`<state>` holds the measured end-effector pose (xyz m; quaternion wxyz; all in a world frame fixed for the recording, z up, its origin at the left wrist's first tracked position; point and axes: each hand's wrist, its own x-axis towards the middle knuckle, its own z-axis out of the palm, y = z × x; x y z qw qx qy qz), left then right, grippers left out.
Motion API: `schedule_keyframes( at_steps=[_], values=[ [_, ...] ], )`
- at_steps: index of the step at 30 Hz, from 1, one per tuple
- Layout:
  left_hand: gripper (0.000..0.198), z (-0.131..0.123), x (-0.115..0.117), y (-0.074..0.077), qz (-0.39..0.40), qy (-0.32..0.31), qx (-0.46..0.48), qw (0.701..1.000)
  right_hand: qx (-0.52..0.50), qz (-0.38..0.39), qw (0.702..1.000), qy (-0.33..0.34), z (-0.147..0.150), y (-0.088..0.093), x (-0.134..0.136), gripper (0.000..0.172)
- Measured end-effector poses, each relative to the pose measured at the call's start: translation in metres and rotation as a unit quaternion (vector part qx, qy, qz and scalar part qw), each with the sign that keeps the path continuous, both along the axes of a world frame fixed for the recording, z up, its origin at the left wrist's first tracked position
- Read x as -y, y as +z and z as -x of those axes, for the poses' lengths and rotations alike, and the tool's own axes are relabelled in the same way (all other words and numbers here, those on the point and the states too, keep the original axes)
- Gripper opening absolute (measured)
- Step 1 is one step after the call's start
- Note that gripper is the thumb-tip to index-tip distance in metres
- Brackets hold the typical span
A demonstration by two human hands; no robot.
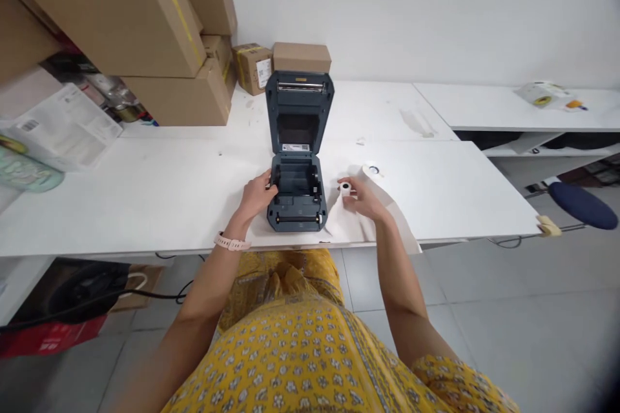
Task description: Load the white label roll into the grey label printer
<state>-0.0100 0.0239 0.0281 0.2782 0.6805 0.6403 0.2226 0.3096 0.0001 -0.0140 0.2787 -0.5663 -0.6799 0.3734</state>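
A dark blue-grey label printer stands on the white table with its lid raised. Its inner bay looks free of any roll. My left hand grips the printer's left side, thumb near the inner edge, other fingers partly hidden. Just right of the printer, my right hand is closed around a small white paper roll with a dark core hole. Loose white paper spreads below that roll toward the table's front edge. Behind my right hand lies another white roll, and a strip of paper runs down past my wrist.
Cardboard boxes are stacked at the back left, with smaller boxes behind the printer. A green patterned bottle lies far left. Clear wrapping sits at the back right. A dark blue stool seat stands beyond the table's right end.
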Motion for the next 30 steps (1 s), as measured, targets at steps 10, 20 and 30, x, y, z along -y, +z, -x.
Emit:
schedule_keyframes(
  at_steps=[10, 20, 30],
  values=[
    [0.064, 0.0, -0.003, -0.006, -0.003, 0.009, 0.013, 1.0, 0.064, -0.041, 0.997, 0.006, 0.009, 0.027, 0.034, 0.076],
    [0.066, 0.0, -0.004, -0.006, 0.001, -0.001, 0.016, 1.0, -0.06, -0.079, 0.987, -0.123, -0.128, 0.065, 0.046, 0.054],
    [0.076, 0.009, -0.005, -0.022, 0.017, -0.032, 0.163, 0.986, -0.127, 0.043, 0.991, 0.023, -0.098, -0.013, -0.059, 0.09]
  ],
)
